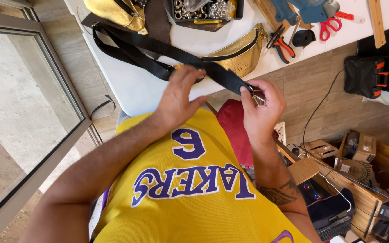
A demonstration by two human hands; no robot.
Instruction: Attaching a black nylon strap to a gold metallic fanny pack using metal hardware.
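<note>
A long black webbing strap (145, 47) runs across the white table (131, 90) and down toward me. My left hand (178, 94) pinches the strap near a gold waist bag (239, 51). At the strap's end, my right hand (262, 105) grips a small metal clasp (259, 98). The strap is stretched taut between both hands, just over the table's near edge.
A second gold bag (115, 11) lies at the table's far left, beside a black tray of metal hardware (205, 9). Orange-handled pliers (281, 42), red scissors (328, 26), a tape roll (303, 38) and a wooden ruler (377, 22) sit at the right. Boxes and cables crowd the floor at the right.
</note>
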